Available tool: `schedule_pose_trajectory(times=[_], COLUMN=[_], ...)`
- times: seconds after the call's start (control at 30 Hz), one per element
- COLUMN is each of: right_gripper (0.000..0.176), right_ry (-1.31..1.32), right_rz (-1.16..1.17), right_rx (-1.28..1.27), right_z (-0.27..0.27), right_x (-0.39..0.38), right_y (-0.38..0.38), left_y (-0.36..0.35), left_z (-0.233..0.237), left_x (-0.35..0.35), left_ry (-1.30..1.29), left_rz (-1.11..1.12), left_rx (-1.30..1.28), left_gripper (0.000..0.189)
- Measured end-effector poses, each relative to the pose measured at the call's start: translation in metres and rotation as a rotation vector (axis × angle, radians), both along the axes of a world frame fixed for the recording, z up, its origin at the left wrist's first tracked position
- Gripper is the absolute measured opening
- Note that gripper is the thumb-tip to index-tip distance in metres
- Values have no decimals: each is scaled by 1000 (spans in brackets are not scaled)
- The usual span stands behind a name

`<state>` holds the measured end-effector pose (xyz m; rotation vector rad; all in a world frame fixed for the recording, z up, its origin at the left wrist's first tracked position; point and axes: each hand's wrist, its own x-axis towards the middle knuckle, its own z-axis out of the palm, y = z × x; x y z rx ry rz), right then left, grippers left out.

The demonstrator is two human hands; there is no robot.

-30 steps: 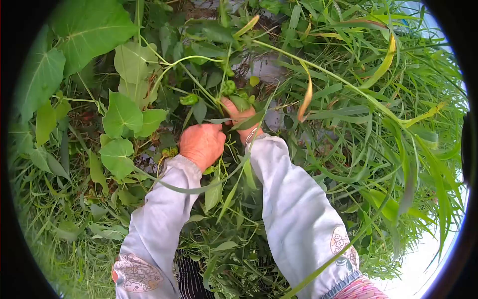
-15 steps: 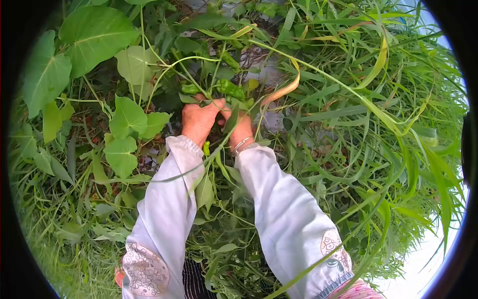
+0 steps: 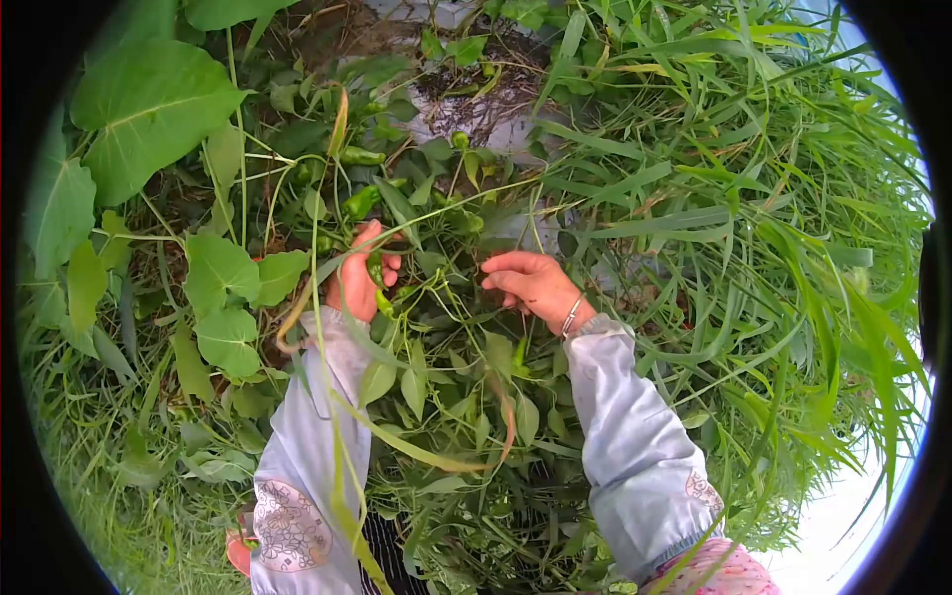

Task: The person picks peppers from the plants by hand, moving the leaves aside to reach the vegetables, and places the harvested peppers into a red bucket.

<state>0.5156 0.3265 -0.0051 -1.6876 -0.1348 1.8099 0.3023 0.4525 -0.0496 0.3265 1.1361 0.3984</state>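
My left hand (image 3: 359,276) is closed among the stems, its fingers curled around a slim green pepper (image 3: 375,269). Just above it, another green pepper (image 3: 361,203) hangs on the plant. To the right, across a gap of leaves, is my right hand (image 3: 535,286), with a metal bracelet (image 3: 571,315) at the wrist. Its fingers are bent together over the foliage, and whatever may be between them is too small to make out. A further green pepper (image 3: 362,156) shows higher up.
Broad heart-shaped leaves (image 3: 159,109) stand at the upper left. Long grass blades (image 3: 754,238) fill the right side. Grey ground sheeting (image 3: 511,129) with dry plant litter shows at the top centre. Leafy stems (image 3: 446,416) lie between my forearms.
My hands, close together before, are now apart: the right has moved right and slightly down, the left slightly left and down. The long grass blade across the peppers has shifted down and left.
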Motion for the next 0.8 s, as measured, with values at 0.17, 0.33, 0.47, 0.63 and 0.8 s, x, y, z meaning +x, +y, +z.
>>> schedule_pose_trajectory(times=[0.17, 0.33, 0.47, 0.63, 0.8], right_gripper=[17, 24, 36, 64, 62], right_ry=[-161, -656, -661, -735, -766], right_rz=[-299, 319, 554, 547, 726], right_rx=[63, 107, 92, 297, 254], right_z=[-12, -61, -55, -59, -56], right_x=[6, 12, 22, -3, -11], right_y=[28, 51, 43, 31, 72], left_y=[-5, -7, -13, -12, -18], left_z=[0, 3, 0, -9, -12], left_x=[1, 0, -1, -7, -9], left_ry=[-86, -83, -42, -78, -33], left_rz=[65, 25, 39, 49, 32], left_rx=[4, 18, 67, 40, -48], left_gripper=[22, 27, 30, 22, 23])
